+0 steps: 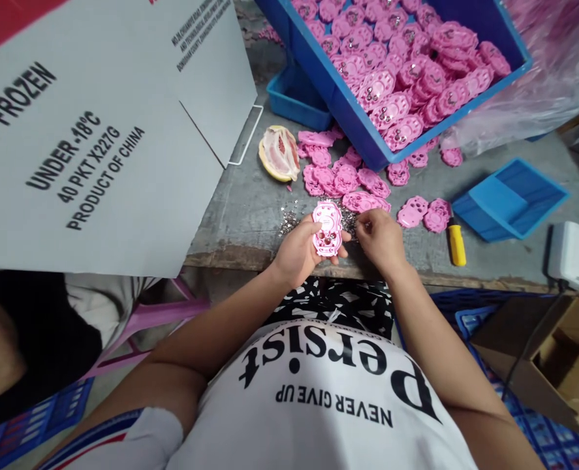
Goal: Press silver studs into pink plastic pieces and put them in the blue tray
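Note:
My left hand (297,253) grips a pink plastic casing (328,225) with its thumb on top, just above the table's front edge. Small metal-looking spots show in the casing's lower half. Beside it, my right hand (380,239) has its fingers pinched together over a scatter of tiny silvery metal parts (289,220); whatever is between the fingertips is too small to make out. More pink casings (329,179) lie loose on the table just beyond both hands.
A large blue bin (384,156) heaped with pink pieces stands at the back. A grey carton (123,130) fills the left. Around lie a cut pomelo-like fruit (279,154), a yellow-handled screwdriver (456,244), blue trays (512,199) and a white box-shaped device (575,254). Another person sits left.

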Motion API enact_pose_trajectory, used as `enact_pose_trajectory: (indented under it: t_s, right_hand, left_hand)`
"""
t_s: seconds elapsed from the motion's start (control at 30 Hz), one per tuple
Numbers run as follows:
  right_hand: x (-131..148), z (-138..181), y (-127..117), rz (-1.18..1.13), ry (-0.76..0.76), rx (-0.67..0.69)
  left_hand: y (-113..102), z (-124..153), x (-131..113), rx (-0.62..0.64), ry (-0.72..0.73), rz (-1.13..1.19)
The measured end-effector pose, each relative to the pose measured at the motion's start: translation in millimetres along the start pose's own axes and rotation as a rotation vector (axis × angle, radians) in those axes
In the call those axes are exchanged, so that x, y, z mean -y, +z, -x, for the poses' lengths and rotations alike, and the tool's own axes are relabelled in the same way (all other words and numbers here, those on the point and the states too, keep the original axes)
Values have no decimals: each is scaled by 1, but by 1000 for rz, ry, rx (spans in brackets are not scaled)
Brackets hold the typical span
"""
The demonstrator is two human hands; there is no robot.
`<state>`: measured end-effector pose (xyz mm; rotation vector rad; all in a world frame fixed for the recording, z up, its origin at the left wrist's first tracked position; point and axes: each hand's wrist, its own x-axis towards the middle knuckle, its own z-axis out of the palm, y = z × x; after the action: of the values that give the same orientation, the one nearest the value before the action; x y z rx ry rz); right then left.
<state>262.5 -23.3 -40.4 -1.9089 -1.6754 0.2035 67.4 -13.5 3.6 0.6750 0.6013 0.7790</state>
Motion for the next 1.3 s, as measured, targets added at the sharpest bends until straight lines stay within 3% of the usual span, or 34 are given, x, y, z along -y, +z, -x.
enact_pose_trajectory:
  t_s: [0.2, 0.37, 0.47, 0.63, 0.83, 1.03, 1.3]
  right_hand:
    - [-2, 0, -2, -417, 196, -31]
    - [13, 9, -11, -942, 277, 112]
    - [23, 14, -19, -1062, 339, 176]
    - [30, 18, -24, -1202, 448, 158]
    - [37, 25, -22, -1251, 481, 173]
    - [45, 31, -23, -1201, 422, 191]
    - [38, 34, -21, -964, 270, -6]
  left_hand:
    - [6, 0, 6, -78, -9, -112]
    - [9, -1, 12, -153, 41, -195]
    - [9, -1, 12, -161, 56, -205]
    - [9, 0, 14, -179, 75, -233]
    - [15, -3, 22, -219, 181, -285]
    - [15, -5, 26, -276, 217, -368]
    - [15, -3, 27, -233, 250, -367]
